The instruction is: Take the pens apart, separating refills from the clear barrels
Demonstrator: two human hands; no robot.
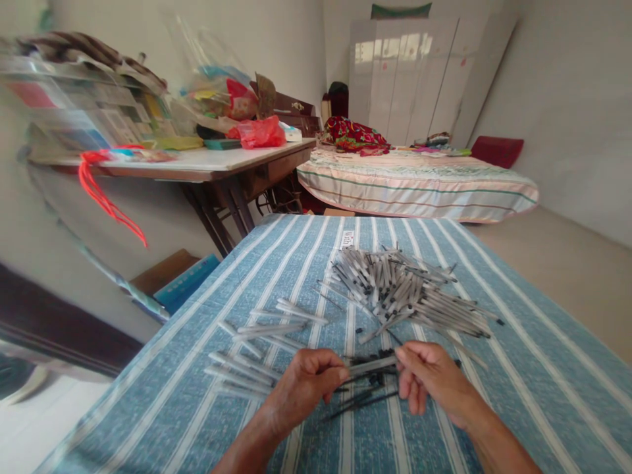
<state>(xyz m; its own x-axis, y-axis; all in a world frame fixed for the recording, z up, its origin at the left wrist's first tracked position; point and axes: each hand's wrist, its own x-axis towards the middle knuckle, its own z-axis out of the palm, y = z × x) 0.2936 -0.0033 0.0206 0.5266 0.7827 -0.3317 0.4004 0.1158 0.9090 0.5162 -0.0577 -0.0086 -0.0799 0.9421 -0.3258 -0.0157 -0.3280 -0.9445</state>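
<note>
My left hand pinches the left end of a pale, translucent tube, which looks like a pen barrel. At its right end, my right hand grips the same tube between thumb and finger, the other fingers curled below. Thin black sticks lie on the cloth beneath and between my hands. Beyond them is a big heap of pale tubes with dark tips. Several loose pale tubes are spread to the left of my left hand.
A blue striped cloth covers the table. To the left stands a desk with bags and a red string hanging off it. A bed and a white wardrobe are at the back.
</note>
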